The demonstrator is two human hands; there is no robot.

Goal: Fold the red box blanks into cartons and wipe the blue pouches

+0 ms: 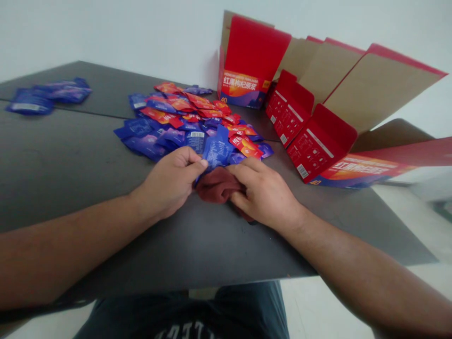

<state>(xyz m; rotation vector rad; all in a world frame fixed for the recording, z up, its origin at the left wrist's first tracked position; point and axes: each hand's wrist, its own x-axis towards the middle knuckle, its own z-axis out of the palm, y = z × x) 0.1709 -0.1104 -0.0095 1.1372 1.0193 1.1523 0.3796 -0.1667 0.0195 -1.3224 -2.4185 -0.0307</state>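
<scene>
Dark T-shirt with pale lettering fills the bottom of the view, just below the near edge of a dark grey counter. Left hand is curled, its thumb and fingertips drawn close together at the lower edge of a blue sachet; whether it pinches that sachet or the cloth beneath, there is no telling from here. Right hand is half closed, its fingers bent over a crumpled maroon cloth and holding it, and that cloth lies on the counter between the two hands. Just beyond the cloth spreads a heap of sachets, blue and red-orange, overlapping in a loose fan. Left of that heap, well apart, lies a smaller pile of blue sachets. Right of the heap stand opened-out red and kraft cartons, printed with barcodes and Chinese lettering, with one red panel upright near a white wall behind the heap.
</scene>
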